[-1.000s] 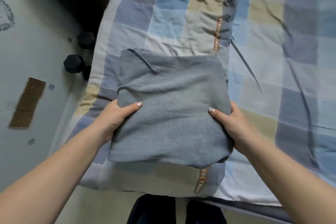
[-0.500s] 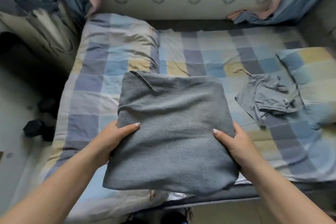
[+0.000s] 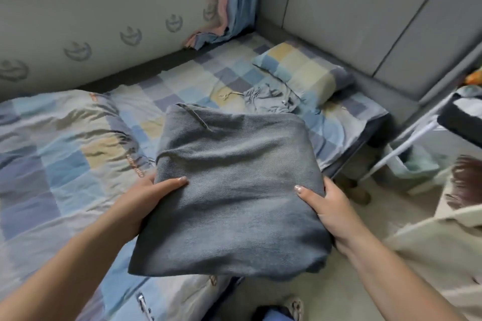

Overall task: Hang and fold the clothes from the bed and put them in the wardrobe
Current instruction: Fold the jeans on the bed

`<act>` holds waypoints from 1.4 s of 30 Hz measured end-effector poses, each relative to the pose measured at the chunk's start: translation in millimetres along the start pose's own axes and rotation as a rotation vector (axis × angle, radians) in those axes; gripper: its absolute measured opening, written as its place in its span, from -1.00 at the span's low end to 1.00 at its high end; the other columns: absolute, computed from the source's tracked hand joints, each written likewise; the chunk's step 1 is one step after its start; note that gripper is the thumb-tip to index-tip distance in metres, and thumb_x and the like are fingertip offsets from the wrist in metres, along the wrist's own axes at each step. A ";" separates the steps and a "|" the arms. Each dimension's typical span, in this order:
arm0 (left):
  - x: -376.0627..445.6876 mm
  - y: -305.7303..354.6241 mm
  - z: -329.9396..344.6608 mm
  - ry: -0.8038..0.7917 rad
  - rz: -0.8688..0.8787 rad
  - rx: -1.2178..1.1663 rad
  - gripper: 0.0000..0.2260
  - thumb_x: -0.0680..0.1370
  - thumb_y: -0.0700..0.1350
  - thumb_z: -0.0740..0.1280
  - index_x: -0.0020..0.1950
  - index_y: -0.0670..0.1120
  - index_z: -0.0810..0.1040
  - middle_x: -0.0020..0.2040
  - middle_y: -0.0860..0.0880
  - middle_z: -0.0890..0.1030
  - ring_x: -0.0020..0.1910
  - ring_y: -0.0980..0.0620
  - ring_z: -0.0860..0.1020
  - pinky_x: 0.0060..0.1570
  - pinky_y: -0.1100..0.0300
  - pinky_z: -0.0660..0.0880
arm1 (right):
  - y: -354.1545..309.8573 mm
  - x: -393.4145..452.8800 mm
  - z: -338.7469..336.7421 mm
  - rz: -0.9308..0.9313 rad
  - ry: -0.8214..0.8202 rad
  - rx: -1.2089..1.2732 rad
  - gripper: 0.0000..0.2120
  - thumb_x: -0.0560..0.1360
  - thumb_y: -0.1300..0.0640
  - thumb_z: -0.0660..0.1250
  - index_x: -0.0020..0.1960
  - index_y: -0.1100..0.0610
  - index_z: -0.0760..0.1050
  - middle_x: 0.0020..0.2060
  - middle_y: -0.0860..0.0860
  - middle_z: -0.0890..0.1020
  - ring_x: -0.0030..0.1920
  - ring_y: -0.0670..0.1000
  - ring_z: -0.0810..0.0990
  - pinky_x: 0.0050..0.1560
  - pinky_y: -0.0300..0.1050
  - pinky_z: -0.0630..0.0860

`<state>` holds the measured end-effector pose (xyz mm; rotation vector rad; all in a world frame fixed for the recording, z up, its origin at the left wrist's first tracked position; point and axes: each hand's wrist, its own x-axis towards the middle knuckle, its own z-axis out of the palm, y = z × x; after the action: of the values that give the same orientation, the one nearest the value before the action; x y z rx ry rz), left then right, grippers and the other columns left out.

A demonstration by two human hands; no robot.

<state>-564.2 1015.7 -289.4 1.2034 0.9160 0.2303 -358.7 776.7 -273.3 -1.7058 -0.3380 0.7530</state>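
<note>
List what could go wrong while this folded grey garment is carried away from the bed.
The folded garment is held only at its two sides by the left hand and right hand; its front edge sags, so the fold may slip open. The crumpled clothes left on the bed could be forgotten.

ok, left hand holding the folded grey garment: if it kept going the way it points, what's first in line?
The left hand points up and right across the folded grey garment. Beyond that, probably the crumpled grey clothing on the bed, though depth is unclear.
</note>
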 end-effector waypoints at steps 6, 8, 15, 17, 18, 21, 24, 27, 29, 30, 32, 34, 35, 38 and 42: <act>-8.6 7.1 67.3 -0.121 -0.036 0.117 -0.65 0.32 -0.01 0.48 0.05 -0.11 0.60 -0.11 -0.17 0.70 -0.18 -0.13 0.69 -0.30 0.14 0.61 | 13.9 -54.5 -60.5 0.060 0.177 0.109 -0.73 0.48 0.24 0.38 0.17 0.13 0.50 -0.01 0.06 0.68 0.00 0.04 0.67 -0.03 -0.12 0.59; -9.7 8.2 102.5 -0.173 -0.042 0.155 -0.69 0.36 -0.03 0.46 0.05 -0.11 0.59 -0.13 -0.17 0.70 -0.21 -0.12 0.69 -0.35 0.15 0.60 | 19.6 -70.8 -90.7 0.080 0.245 0.124 -0.73 0.48 0.20 0.39 0.17 0.10 0.50 -0.01 0.05 0.69 0.00 0.04 0.67 0.01 -0.06 0.59; -22.2 -1.0 279.6 -0.386 -0.058 0.288 -0.62 0.28 0.05 0.49 0.03 -0.07 0.61 -0.16 -0.14 0.71 -0.22 -0.12 0.69 -0.30 0.11 0.59 | 44.2 -141.8 -240.7 0.078 0.493 0.147 -0.78 0.47 0.14 0.40 0.10 -0.02 0.53 -0.06 -0.06 0.70 0.00 -0.01 0.67 0.10 0.02 0.56; -31.6 -7.5 337.5 -0.433 -0.033 0.316 -0.65 0.31 0.04 0.49 0.02 -0.05 0.61 -0.17 -0.11 0.71 -0.24 -0.09 0.69 -0.30 0.13 0.57 | 51.3 -163.2 -287.9 0.082 0.563 0.154 -0.77 0.46 0.11 0.41 0.11 -0.03 0.53 -0.05 -0.07 0.70 0.00 -0.03 0.66 0.13 0.06 0.55; -36.3 -11.4 365.4 -0.457 -0.022 0.324 -0.67 0.32 0.03 0.49 0.03 -0.04 0.61 -0.18 -0.09 0.71 -0.25 -0.07 0.69 -0.29 0.14 0.57 | 55.0 -174.3 -311.1 0.083 0.604 0.154 -0.77 0.46 0.11 0.41 0.10 -0.04 0.53 -0.06 -0.08 0.70 -0.01 -0.04 0.66 0.14 0.07 0.55; -57.9 -21.2 455.0 -0.561 -0.017 0.346 -0.69 0.34 0.02 0.49 0.03 -0.04 0.61 -0.18 -0.09 0.71 -0.25 -0.06 0.69 -0.31 0.16 0.56 | 65.6 -212.1 -383.0 0.086 0.724 0.162 -0.80 0.45 0.09 0.42 0.05 -0.06 0.54 -0.10 -0.12 0.70 -0.05 -0.07 0.67 0.11 0.04 0.56; -79.2 -26.0 526.6 -0.667 -0.019 0.365 -0.61 0.24 0.03 0.51 0.01 -0.07 0.61 -0.17 -0.11 0.71 -0.22 -0.09 0.69 -0.29 0.14 0.58 | 76.3 -242.9 -438.5 0.087 0.832 0.170 -0.79 0.43 0.06 0.43 0.05 -0.08 0.54 -0.12 -0.14 0.70 -0.06 -0.08 0.67 0.08 0.01 0.56; -94.5 -32.5 594.4 -0.787 -0.031 0.396 -0.55 0.19 0.06 0.51 0.03 -0.07 0.62 -0.11 -0.12 0.71 -0.16 -0.12 0.69 -0.14 0.06 0.58 | 90.9 -271.2 -484.1 0.106 0.935 0.204 -0.75 0.43 0.05 0.43 0.09 -0.09 0.53 -0.09 -0.13 0.70 -0.05 -0.08 0.67 0.05 -0.03 0.55; -101.2 -38.2 642.7 -0.889 -0.044 0.426 -0.55 0.21 0.06 0.51 0.05 -0.07 0.63 -0.08 -0.11 0.71 -0.12 -0.10 0.69 -0.13 0.06 0.57 | 102.2 -287.9 -513.9 0.119 1.003 0.237 -0.75 0.43 0.03 0.43 0.08 -0.10 0.53 -0.12 -0.15 0.70 -0.09 -0.10 0.67 0.01 -0.07 0.55; -103.0 -40.5 663.7 -0.925 -0.048 0.438 -0.55 0.22 0.06 0.51 0.06 -0.07 0.63 -0.07 -0.11 0.71 -0.11 -0.10 0.69 -0.11 0.06 0.57 | 107.8 -293.4 -526.9 0.126 1.037 0.246 -0.76 0.42 0.02 0.44 0.07 -0.11 0.52 -0.12 -0.15 0.70 -0.09 -0.09 0.67 0.01 -0.07 0.55; -102.9 -48.2 703.4 -0.993 -0.052 0.464 -0.56 0.23 0.05 0.51 0.06 -0.07 0.63 -0.06 -0.10 0.71 -0.10 -0.10 0.69 -0.10 0.06 0.57 | 119.3 -301.6 -549.0 0.156 1.119 0.263 -0.76 0.42 0.01 0.44 0.07 -0.10 0.52 -0.11 -0.14 0.69 -0.06 -0.07 0.66 0.01 -0.05 0.56; -102.1 -56.0 745.3 -1.051 -0.055 0.490 -0.62 0.26 0.03 0.52 0.03 -0.06 0.64 -0.08 -0.09 0.71 -0.12 -0.08 0.69 -0.18 0.11 0.59 | 129.9 -307.4 -569.4 0.172 1.183 0.301 -0.72 0.42 0.02 0.44 0.11 -0.07 0.53 -0.07 -0.12 0.69 -0.02 -0.03 0.66 0.04 -0.01 0.56; -99.8 -60.4 769.9 -1.085 -0.049 0.503 -0.65 0.27 0.03 0.52 0.01 -0.05 0.64 -0.10 -0.08 0.71 -0.14 -0.06 0.69 -0.24 0.15 0.59 | 135.7 -310.0 -581.6 0.179 1.217 0.321 -0.71 0.42 0.02 0.44 0.13 -0.07 0.52 -0.05 -0.10 0.69 0.00 0.00 0.66 0.08 0.03 0.56; -95.3 -72.4 836.8 -1.210 -0.025 0.566 -0.60 0.22 0.05 0.56 -0.01 -0.06 0.66 -0.09 -0.06 0.71 -0.12 -0.04 0.69 -0.15 0.10 0.58 | 146.9 -314.4 -614.7 0.225 1.325 0.341 -0.72 0.43 0.04 0.43 0.13 -0.08 0.52 -0.07 -0.09 0.69 -0.04 0.02 0.67 0.07 0.06 0.56; -96.7 -82.3 938.6 -1.408 0.017 0.692 -0.54 0.19 0.07 0.61 0.03 -0.03 0.65 -0.07 -0.01 0.71 -0.07 -0.01 0.68 -0.11 0.14 0.59 | 158.5 -316.5 -660.3 0.234 1.529 0.363 -0.81 0.47 0.16 0.40 0.07 0.01 0.54 -0.09 -0.02 0.70 -0.05 0.07 0.67 0.05 0.08 0.56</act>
<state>17.8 269.2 -255.5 1.5737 -0.3138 -0.9147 -199.0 45.0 -254.7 -1.5193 0.9965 -0.4436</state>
